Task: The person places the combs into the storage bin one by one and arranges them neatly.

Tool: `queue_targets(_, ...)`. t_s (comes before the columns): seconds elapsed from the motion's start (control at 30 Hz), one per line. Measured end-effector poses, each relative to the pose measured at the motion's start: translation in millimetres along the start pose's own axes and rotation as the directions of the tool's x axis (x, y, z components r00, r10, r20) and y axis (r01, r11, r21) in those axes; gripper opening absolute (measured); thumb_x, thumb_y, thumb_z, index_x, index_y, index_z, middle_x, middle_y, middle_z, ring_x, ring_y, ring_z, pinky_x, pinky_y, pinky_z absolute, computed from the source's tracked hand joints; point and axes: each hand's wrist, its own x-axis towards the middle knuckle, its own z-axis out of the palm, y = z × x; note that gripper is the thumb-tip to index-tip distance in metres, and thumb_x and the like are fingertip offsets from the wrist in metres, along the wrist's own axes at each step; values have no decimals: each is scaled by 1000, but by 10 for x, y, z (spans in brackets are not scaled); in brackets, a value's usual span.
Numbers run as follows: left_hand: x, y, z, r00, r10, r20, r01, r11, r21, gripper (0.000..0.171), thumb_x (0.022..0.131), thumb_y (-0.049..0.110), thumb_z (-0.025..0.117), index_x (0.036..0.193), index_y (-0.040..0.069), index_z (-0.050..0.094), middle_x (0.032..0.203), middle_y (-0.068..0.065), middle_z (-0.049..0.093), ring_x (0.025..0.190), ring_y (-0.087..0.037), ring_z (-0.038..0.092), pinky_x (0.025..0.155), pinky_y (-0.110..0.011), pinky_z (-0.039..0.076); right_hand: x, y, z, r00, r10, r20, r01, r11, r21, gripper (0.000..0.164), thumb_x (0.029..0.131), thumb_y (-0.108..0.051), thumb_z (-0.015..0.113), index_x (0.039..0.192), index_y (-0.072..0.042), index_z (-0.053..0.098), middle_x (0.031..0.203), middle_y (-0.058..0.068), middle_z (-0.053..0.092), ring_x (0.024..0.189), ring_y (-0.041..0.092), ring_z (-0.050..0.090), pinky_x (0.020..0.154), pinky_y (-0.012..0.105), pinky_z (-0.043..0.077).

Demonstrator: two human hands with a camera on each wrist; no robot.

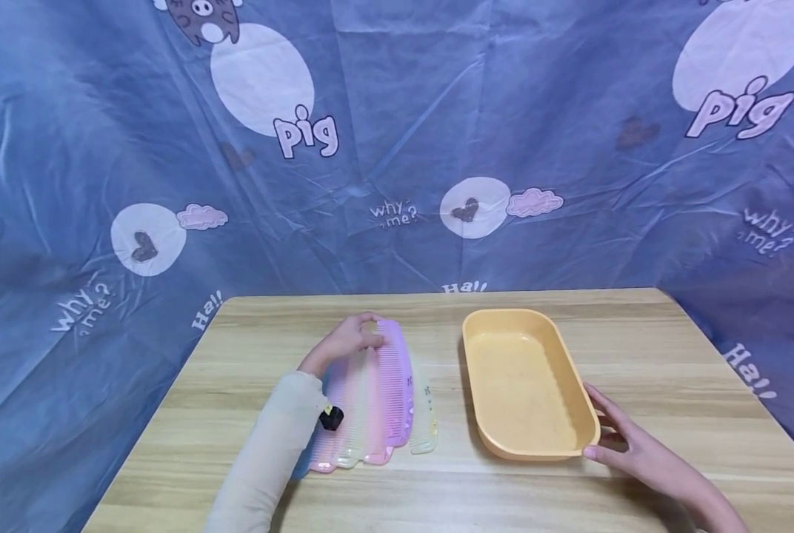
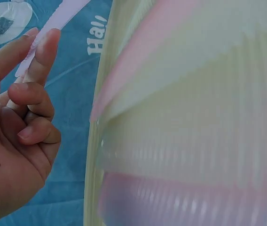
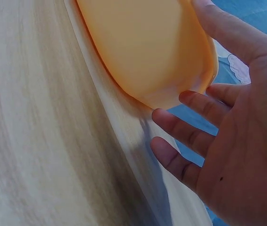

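My left hand (image 1: 350, 339) pinches the end of a purple comb (image 1: 404, 385) between thumb and fingertips, above a fanned row of combs. In the left wrist view the held comb (image 2: 63, 19) is seen edge-on between the fingers, while the other fingers curl in. Under and beside it lie several translucent combs, among them a pink comb (image 1: 377, 453), a pale green comb (image 1: 425, 422) and a partly hidden blue comb (image 1: 301, 465). My right hand (image 1: 626, 444) holds the near right corner of a yellow plastic tray (image 1: 473, 400), thumb and fingers spread around its wall.
The wooden table (image 1: 250, 355) carries the combs on the left and the tray to their right. A blue printed cloth (image 1: 397, 148) hangs behind and beside the table. A small black object (image 1: 332, 417) shows at the left sleeve's wrist.
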Motion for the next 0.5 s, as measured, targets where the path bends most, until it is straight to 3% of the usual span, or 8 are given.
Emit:
queue_targets(0.2, 78, 136, 53, 1000, -1, -4, 1, 999, -51, 43, 90, 19, 65, 129, 8, 51, 72, 4, 71, 67, -13, 64, 62, -25, 43, 1, -14, 6, 1000, -11, -8, 11, 1000, 0, 89, 85, 0, 67, 155, -6, 11, 142, -38, 22, 110, -16, 45, 80, 12, 47)
queue_targets(0.37, 163, 274, 126, 999, 33, -11, -34, 992, -122, 38, 88, 15, 66, 124, 6, 55, 71, 7, 68, 71, -18, 62, 60, -25, 42, -5, -20, 25, 1000, -15, -6, 15, 1000, 12, 90, 85, 1, 68, 154, -5, 11, 141, -39, 22, 109, -15, 46, 80, 12, 48)
queue_targets(0.5, 231, 383, 175, 997, 66, -31, -71, 983, -167, 38, 88, 13, 65, 123, 4, 55, 68, 9, 66, 64, -11, 58, 59, -24, 41, -1, -24, 19, 1000, -6, -1, 6, 1000, 24, 90, 85, 1, 67, 154, -5, 10, 142, -38, 22, 109, -15, 46, 80, 13, 48)
